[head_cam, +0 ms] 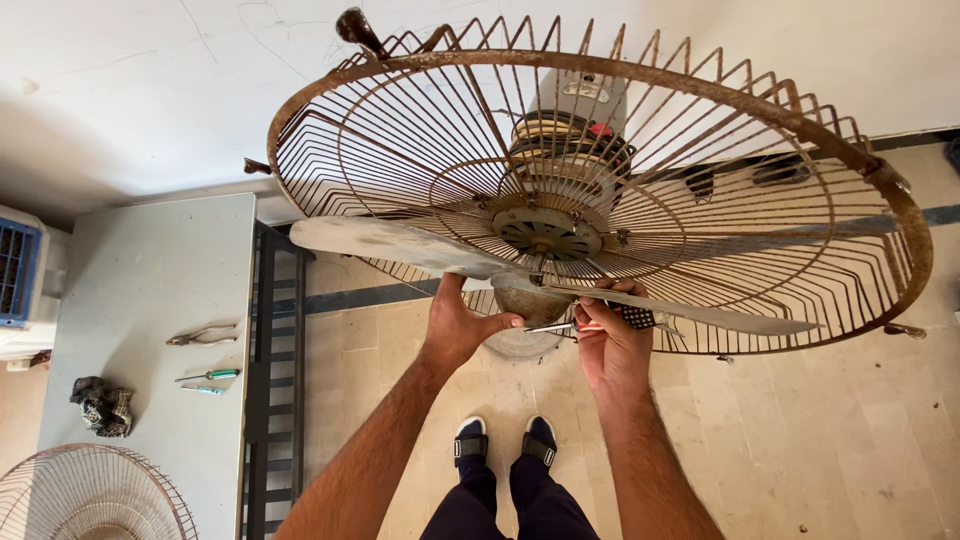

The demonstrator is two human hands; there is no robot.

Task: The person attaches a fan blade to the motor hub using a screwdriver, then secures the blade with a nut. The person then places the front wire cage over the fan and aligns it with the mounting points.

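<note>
— What's the room like underfoot?

— A floor [860, 440] of pale beige tiles with a dark stripe running across it, and a white wall [130, 90] beyond. On the left stands a light grey desk [150, 290]. On it lie a pair of pliers [202, 335], two green-handled screwdrivers [210, 376], and a crumpled dark rag [103, 406]. A detached wire fan guard [85, 495] rests at the desk's near corner, and a blue-grilled appliance [18, 268] sits at the far left edge.

— And the fan itself?

— A large pedestal fan [560, 150] fills the upper middle of the view, above the person's feet. Its rusty rear wire guard [400, 130] is on, the front is bare, and the grey blades [380, 243] are exposed around the hub [548, 235].

— How are the hands placed?

— Both arms reach up and forward. The left hand [458, 325] is closed around the blade assembly just below the hub, thumb pointing right. The right hand [610, 335] is clenched around a screwdriver with a red and black handle [625, 318], its shaft lying sideways towards the left hand, just under the hub.

— Are the hands touching?

— Close together, but I cannot tell.
</note>
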